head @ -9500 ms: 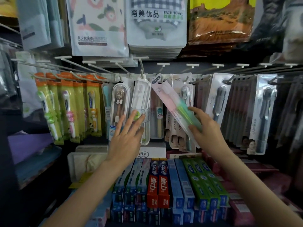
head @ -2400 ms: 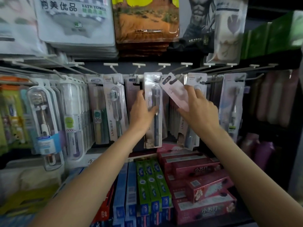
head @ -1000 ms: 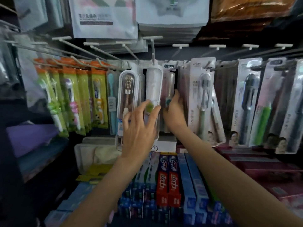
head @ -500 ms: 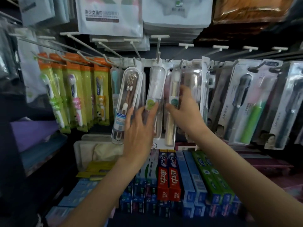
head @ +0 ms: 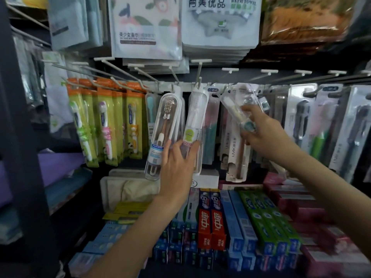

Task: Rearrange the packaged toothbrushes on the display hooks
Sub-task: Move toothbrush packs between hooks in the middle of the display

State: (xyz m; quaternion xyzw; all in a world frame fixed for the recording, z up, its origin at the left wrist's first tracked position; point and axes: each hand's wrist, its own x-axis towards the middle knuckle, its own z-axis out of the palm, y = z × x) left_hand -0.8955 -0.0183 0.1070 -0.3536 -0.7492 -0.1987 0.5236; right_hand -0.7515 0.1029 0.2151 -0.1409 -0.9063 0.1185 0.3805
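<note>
A: Packaged toothbrushes in clear plastic cases and card-backed blister packs [head: 299, 125] fill a row of white wire display hooks [head: 198, 77] across a dark shop rack, with bagged bath towels [head: 219, 23] hanging on the level above and boxed toothpaste in blue, red, green and pink [head: 212, 221] stacked flat on the shelf below.

B: And on the left of the row?

A: Children's toothbrushes in yellow-green packs with orange tops [head: 104, 121] hang side by side. Next to them come two tall rounded clear cases: one with a brown-handled brush and a blue label [head: 160, 135], one with a white brush and a lime-green round sticker [head: 193, 129]. Both hang from their hooks, tilted slightly.

B: Where are the hands?

A: The left hand [head: 177, 167] lies against the lower part of those two cases, fingers straight and spread, fingertips touching the blue label and the area under the green sticker; the grip is spread, closing on nothing. The right hand [head: 261, 133] is raised just right of centre, its grip pinching a slim clear pack with a cream-handled toothbrush and a teal round sticker [head: 239, 113]. That pack is tilted, its top end up near the hook ends, its lower end in the fingers; whether it sits on a hook cannot be told, as the area is blurred.

B: Behind it?

A: A beige card pack marked LMK [head: 235, 157] hangs straight down.
</note>
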